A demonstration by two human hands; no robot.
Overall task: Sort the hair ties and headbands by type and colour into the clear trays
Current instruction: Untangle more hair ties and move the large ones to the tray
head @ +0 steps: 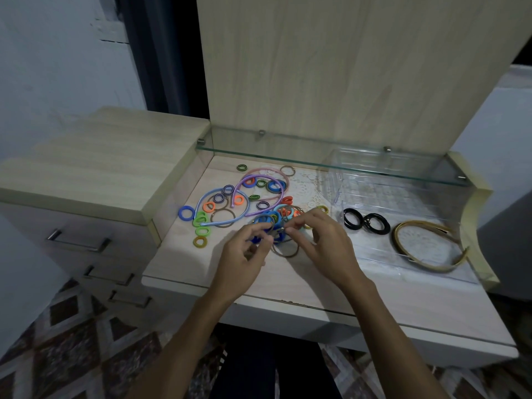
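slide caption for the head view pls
Both hands pick at mixed hair ties; black ties already in tray.

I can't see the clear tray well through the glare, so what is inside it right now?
Inside the clear tray lie two black hair ties side by side and a gold headband nearer its right end. The shelf's reflection hides its far part.

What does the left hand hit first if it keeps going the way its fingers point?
Likely the tangled hair ties it is already pinching. The left hand points up-right, toward the right hand, whose fingertips come next. Depth unclear.
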